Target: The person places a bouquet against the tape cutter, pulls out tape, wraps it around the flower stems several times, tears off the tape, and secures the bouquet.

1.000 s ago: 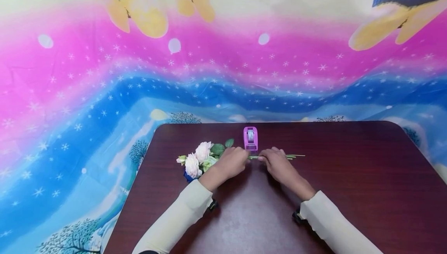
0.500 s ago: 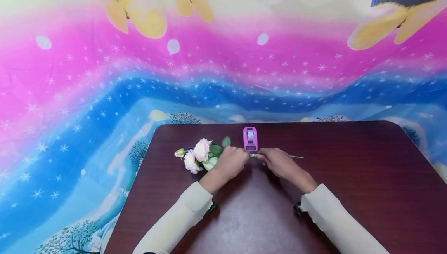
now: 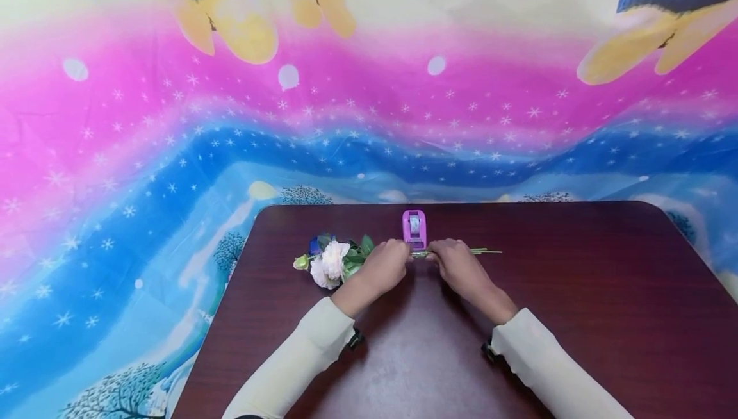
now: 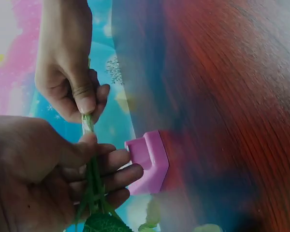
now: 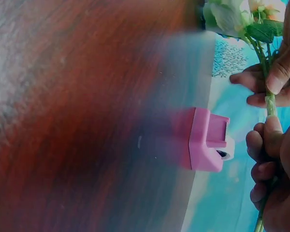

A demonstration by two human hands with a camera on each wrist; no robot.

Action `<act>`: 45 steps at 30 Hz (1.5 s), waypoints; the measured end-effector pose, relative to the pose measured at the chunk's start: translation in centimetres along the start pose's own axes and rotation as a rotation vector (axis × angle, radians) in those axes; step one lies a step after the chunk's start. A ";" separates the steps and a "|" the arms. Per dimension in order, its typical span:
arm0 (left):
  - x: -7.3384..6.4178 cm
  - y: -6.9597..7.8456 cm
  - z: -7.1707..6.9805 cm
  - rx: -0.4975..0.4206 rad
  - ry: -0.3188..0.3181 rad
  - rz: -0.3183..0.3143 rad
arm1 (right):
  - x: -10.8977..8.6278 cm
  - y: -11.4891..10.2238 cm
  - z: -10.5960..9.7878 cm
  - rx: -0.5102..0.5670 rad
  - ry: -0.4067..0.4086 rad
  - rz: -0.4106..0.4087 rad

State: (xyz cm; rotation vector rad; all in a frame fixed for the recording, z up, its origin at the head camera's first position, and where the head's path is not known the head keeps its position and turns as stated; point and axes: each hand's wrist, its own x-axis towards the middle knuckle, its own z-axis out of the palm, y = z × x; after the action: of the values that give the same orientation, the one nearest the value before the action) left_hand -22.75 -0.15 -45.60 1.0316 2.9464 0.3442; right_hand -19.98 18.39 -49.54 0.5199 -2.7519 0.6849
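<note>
A small bunch of flowers lies sideways in both hands, with pale pink-white blooms, a blue flower and a green bud to the left. My left hand pinches the green stems below the leaves, thumb on top. Close beside it, my right hand grips the same stems between thumb and curled fingers; their ends stick out to the right. Clear tape wraps the stems in the short gap between the hands. Just beyond the hands stands a pink tape dispenser holding a roll.
The dark red-brown table has rounded far corners. Behind it hangs a colourful backdrop cloth with snowflakes and trees.
The bunch has turned about its stems: the blue flower went from the near side, out of sight, to the far side. Both hands stay at nearly the same place.
</note>
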 end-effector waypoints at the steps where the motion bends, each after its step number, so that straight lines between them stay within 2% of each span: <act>1: 0.1 0.0 0.0 -0.018 0.001 -0.020 | 0.0 0.0 0.1 0.003 -0.001 0.005; 4: 0.2 0.0 0.2 -0.005 0.040 -0.055 | -0.1 -0.2 0.2 0.022 -0.028 0.039; 7: 0.1 0.0 0.5 0.040 0.095 -0.059 | 0.0 -0.3 0.0 0.041 -0.059 0.074; 12: -0.1 -0.2 1.0 0.104 0.160 -0.026 | 0.4 -0.3 -0.8 0.082 -0.135 0.093; 19: -0.3 -0.3 1.8 0.192 0.224 0.025 | 0.9 0.1 -1.2 0.158 -0.318 0.198; 22: -0.4 -0.2 2.0 0.233 0.243 0.042 | 1.1 0.1 -1.1 0.170 -0.346 0.221; 27: -0.4 -0.2 1.8 0.248 0.232 0.046 | 1.2 0.2 -0.6 0.118 -0.269 0.173; 32: -0.1 -0.3 1.3 0.217 0.198 0.058 | 0.8 0.1 -0.2 -0.001 -0.109 0.081; 37: 0.2 -0.7 0.9 0.201 0.127 0.070 | 0.3 0.2 0.3 -0.098 0.029 0.023; 41: 0.1 -1.2 1.1 0.233 0.101 0.100 | 0.1 0.3 0.6 -0.125 0.035 0.010; 45: -0.2 -1.5 1.4 0.325 0.141 0.148 | 0.2 0.4 0.2 -0.067 -0.038 0.025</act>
State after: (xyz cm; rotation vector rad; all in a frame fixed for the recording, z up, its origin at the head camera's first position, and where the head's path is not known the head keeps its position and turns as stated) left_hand -23.44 -1.12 -47.34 1.3138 3.1297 -0.0719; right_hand -20.36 18.53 -49.77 0.4899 -2.8098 0.5918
